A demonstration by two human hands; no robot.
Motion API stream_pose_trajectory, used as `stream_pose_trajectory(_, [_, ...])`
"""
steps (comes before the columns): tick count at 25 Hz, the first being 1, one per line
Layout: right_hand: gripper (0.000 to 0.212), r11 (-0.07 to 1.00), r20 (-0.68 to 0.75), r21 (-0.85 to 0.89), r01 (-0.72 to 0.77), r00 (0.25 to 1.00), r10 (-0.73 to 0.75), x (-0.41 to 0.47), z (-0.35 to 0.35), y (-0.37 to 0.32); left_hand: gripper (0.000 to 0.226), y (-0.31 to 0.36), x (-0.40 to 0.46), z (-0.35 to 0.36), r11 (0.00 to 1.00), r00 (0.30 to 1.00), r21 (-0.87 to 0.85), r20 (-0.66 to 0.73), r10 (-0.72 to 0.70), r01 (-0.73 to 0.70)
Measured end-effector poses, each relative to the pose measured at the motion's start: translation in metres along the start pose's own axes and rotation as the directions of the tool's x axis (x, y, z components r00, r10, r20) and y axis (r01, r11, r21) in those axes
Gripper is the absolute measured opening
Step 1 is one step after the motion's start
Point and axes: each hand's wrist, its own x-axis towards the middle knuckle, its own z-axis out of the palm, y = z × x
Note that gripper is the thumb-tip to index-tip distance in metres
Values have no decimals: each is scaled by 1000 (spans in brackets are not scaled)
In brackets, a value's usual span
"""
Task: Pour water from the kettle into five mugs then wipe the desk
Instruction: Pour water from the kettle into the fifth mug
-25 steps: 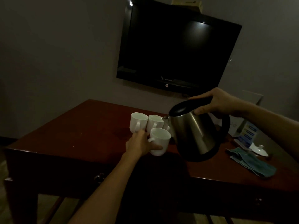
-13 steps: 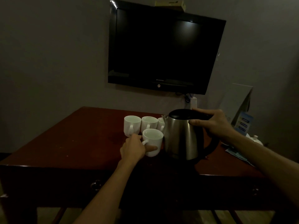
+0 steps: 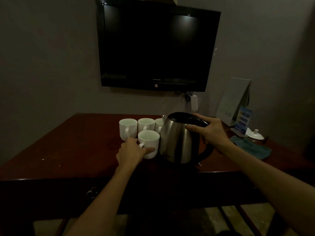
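Observation:
A steel kettle [image 3: 177, 142] with a black lid stands upright on the dark red desk [image 3: 71, 150]. My right hand [image 3: 209, 132] grips its black handle from the right. A white mug [image 3: 148, 143] stands just left of the kettle; my left hand [image 3: 131, 153] holds it at the handle, thumb across its front. Behind it stand a row of white mugs: one [image 3: 128, 129] at the left, one [image 3: 146, 125] in the middle, and one [image 3: 158, 126] partly hidden by the kettle. A teal cloth [image 3: 250, 148] lies at the right of the desk.
A black TV [image 3: 156, 46] hangs on the wall above the desk. At the back right stand a white card stand [image 3: 233, 99], a blue leaflet [image 3: 242, 120] and a white lidded dish [image 3: 254, 135]. A white power strip [image 3: 194, 103] hangs under the TV. A drawer knob [image 3: 92, 191] sits at the desk front.
The kettle went from tilted and raised over the mugs to standing upright on the desk. My left hand stayed on the front mug. The camera view shifted to the right.

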Motion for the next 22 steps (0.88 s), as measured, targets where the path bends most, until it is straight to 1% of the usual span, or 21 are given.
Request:
stream_pose_trajectory(3, [86, 1000, 6, 4, -6, 1000, 6, -2, -2, -3, 60, 5, -8, 0, 999, 999, 18, -31, -25, 26])
stream_pose_trajectory(7, [91, 1000, 13, 3, 5, 1000, -5, -4, -1, -5, 60, 8, -18, -1, 997, 992, 17, -106, -70, 73])
stream_pose_trajectory(10, [89, 1000, 24, -18, 6, 1000, -5, -4, -1, -6, 62, 0, -20, -7, 994, 983, 16, -149, -104, 108])
stream_pose_trajectory(14, [97, 1000, 6, -7, 6, 1000, -6, -6, -1, -7, 60, -11, -22, -19, 989, 973, 21, -186, -137, 144])
stream_pose_trajectory(19, [100, 1000, 11, -13, 16, 1000, -16, -6, -1, -3, 61, -18, -21, -32, 975, 952, 36, -228, -204, 218])
stream_pose_trajectory(22, [102, 1000, 3, -4, 21, 1000, -21, -6, -2, -3, 62, -22, -21, -38, 968, 933, 38, -276, -230, 249])
